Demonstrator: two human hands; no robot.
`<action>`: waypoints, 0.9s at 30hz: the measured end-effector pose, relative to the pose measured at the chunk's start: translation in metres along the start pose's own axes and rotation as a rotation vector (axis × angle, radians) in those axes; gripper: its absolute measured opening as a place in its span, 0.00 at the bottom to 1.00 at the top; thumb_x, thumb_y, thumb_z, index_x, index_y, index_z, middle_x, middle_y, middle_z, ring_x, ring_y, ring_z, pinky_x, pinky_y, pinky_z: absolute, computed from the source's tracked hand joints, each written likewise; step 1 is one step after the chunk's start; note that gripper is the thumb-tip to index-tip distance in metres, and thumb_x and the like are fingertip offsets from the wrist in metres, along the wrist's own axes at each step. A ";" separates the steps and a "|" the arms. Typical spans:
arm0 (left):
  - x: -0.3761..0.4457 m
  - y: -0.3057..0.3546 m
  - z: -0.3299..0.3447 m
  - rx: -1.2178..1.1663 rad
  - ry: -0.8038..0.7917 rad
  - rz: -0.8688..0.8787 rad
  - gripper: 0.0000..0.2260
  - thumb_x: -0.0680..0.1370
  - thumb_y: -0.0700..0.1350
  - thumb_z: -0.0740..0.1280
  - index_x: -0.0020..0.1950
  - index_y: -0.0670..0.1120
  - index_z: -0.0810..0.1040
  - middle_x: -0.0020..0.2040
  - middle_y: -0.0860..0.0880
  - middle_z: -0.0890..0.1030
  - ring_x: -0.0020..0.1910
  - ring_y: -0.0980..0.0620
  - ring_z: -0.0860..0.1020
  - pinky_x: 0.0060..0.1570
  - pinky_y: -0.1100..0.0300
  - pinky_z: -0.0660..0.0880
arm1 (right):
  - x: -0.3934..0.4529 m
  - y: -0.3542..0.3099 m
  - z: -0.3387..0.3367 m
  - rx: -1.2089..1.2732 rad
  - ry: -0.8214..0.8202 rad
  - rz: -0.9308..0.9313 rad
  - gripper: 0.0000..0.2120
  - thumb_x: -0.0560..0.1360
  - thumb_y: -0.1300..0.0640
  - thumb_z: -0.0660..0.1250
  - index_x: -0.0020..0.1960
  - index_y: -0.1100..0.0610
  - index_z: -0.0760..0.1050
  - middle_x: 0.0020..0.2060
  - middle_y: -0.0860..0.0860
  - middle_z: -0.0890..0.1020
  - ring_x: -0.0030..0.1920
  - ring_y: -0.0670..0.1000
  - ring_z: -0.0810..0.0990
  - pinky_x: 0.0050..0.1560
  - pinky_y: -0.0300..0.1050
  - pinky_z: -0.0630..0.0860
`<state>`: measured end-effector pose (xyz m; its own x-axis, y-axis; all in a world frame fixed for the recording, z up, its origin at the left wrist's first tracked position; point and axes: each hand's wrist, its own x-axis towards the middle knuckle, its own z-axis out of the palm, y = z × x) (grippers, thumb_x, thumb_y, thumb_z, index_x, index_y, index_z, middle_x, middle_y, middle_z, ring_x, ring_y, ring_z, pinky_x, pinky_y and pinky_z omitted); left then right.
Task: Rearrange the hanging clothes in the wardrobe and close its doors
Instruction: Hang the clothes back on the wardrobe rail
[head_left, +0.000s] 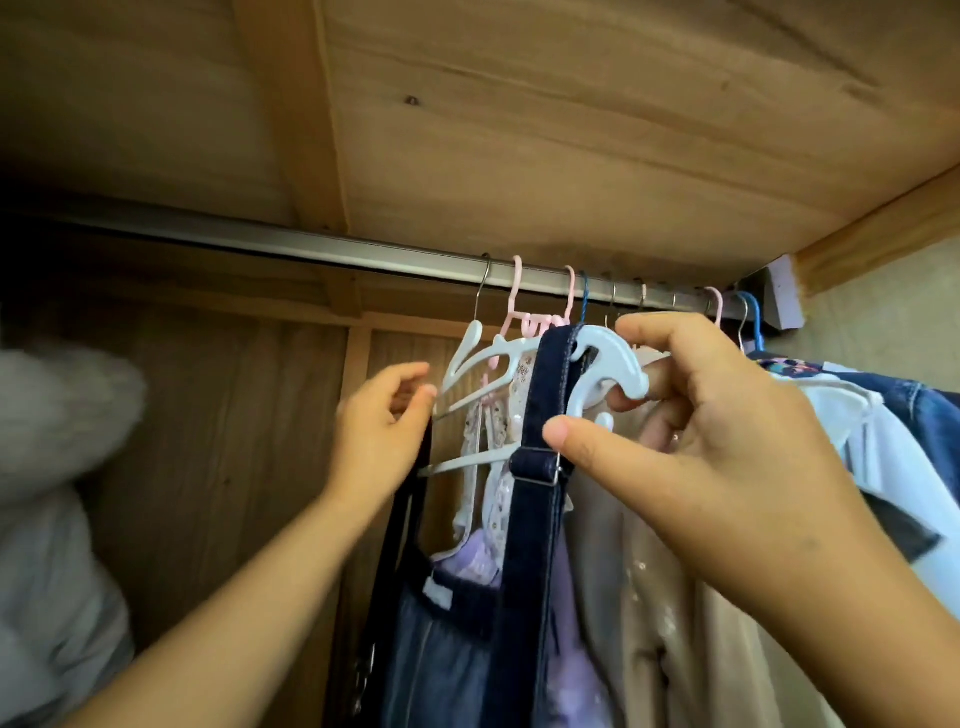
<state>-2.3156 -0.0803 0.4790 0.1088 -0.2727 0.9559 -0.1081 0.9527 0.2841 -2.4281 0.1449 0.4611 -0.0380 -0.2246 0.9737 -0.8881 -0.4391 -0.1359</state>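
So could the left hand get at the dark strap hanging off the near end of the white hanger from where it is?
Probably yes. The left hand is right at that end of the white hanger, and the dark strap hangs just beneath it with nothing in between. The right hand is busy at the other end.

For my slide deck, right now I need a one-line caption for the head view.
Right hand grips a white hanger carrying a denim strap; left hand reaches its other end.
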 end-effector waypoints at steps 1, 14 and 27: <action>-0.009 0.011 -0.009 -0.002 -0.001 -0.003 0.10 0.76 0.41 0.67 0.56 0.49 0.79 0.44 0.57 0.79 0.42 0.63 0.77 0.41 0.75 0.70 | -0.005 0.000 -0.004 0.027 0.004 0.003 0.25 0.60 0.37 0.72 0.54 0.41 0.69 0.40 0.28 0.76 0.36 0.36 0.76 0.37 0.29 0.71; -0.206 0.168 -0.098 0.415 -0.167 -0.243 0.03 0.73 0.48 0.71 0.44 0.56 0.81 0.33 0.61 0.80 0.31 0.63 0.76 0.36 0.70 0.72 | -0.127 -0.002 -0.042 0.394 -0.196 0.138 0.25 0.56 0.32 0.63 0.52 0.36 0.70 0.45 0.35 0.77 0.39 0.45 0.76 0.40 0.37 0.71; -0.473 0.336 -0.260 0.960 -0.137 -0.970 0.14 0.73 0.58 0.65 0.57 0.56 0.79 0.36 0.58 0.80 0.37 0.60 0.78 0.44 0.58 0.77 | -0.325 -0.135 -0.022 0.807 -0.766 0.060 0.07 0.71 0.48 0.70 0.40 0.51 0.80 0.30 0.44 0.79 0.37 0.46 0.76 0.36 0.41 0.72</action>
<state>-2.1468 0.4035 0.1032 0.4408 -0.8348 0.3299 -0.6866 -0.0768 0.7229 -2.3058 0.2966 0.1672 0.4691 -0.6195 0.6294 -0.3253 -0.7838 -0.5290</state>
